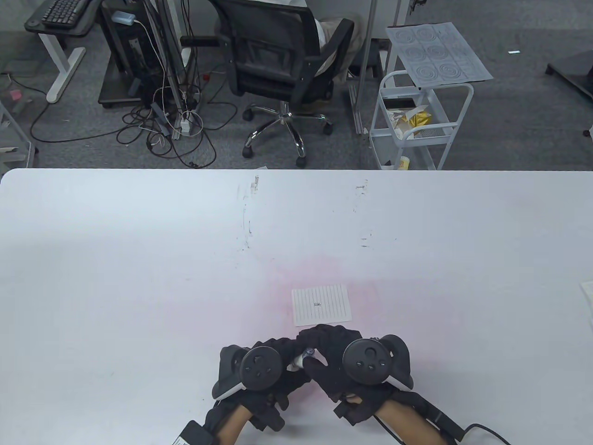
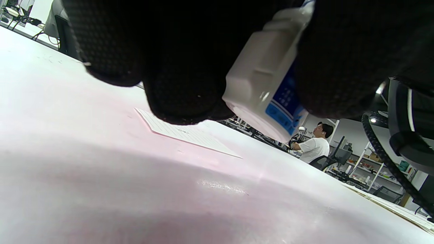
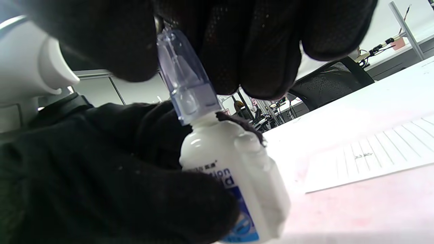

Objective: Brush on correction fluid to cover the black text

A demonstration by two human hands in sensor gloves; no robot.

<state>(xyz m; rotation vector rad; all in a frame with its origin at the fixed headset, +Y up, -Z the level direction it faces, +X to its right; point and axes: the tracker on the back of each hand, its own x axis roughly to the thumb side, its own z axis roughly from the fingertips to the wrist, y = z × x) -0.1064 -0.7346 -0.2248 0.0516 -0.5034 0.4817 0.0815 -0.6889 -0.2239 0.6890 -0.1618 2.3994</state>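
A small lined paper (image 1: 321, 305) with a black mark of text (image 1: 317, 304) lies on the white table (image 1: 139, 259) just beyond both hands. My left hand (image 1: 271, 366) grips the white correction fluid bottle (image 3: 234, 169) with a blue label, held above the table. My right hand (image 1: 331, 345) pinches the bottle's clear bluish cap (image 3: 184, 81), which sits on the bottle's neck. The bottle's base shows in the left wrist view (image 2: 268, 84). The paper also shows in the left wrist view (image 2: 183, 134) and the right wrist view (image 3: 373, 152).
The table has a pinkish stain around the paper and scuff marks (image 1: 245, 218) farther back. Another sheet's corner (image 1: 587, 296) lies at the table's right edge. Beyond the table stand an office chair (image 1: 282, 60) and a white cart (image 1: 419, 120).
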